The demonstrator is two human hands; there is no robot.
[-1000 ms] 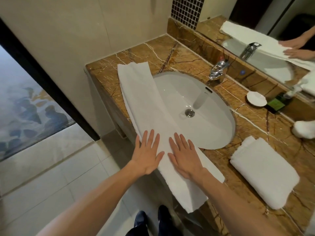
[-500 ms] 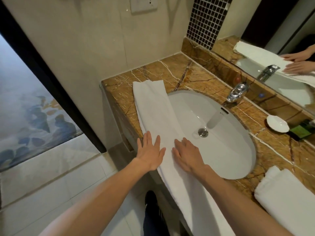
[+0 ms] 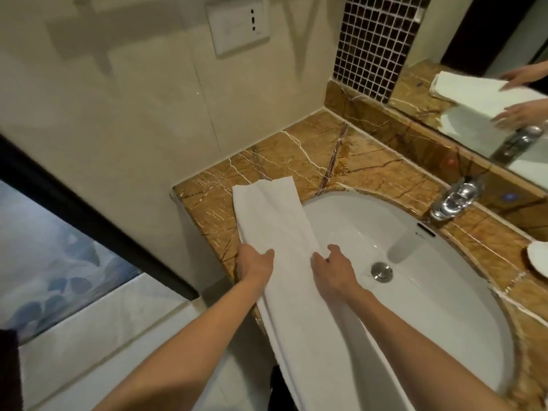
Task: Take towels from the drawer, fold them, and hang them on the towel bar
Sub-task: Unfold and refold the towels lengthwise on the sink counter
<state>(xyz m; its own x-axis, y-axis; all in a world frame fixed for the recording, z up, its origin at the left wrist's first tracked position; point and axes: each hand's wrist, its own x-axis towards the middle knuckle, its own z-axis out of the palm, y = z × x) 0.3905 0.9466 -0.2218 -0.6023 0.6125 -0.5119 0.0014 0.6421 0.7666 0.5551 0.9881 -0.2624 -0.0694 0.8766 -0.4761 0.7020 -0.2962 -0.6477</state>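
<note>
Evidently mid-fold, the left hand and right hand each grip a long edge of the white towel, a narrow strip lying across the marble counter and the sink rim, so the next move probably calls for lifting it and doubling it end to end.

Two bare forearms reach from the bottom of the frame toward its centre, the left from the lower left, the right from the lower right. The left hand pinches one long edge of a long white folded towel, thumb on top and fingers tucked under. The right hand grips the opposite edge, knuckles up, fingers curled. The two hands are level, with a strip of towel between them.
</note>
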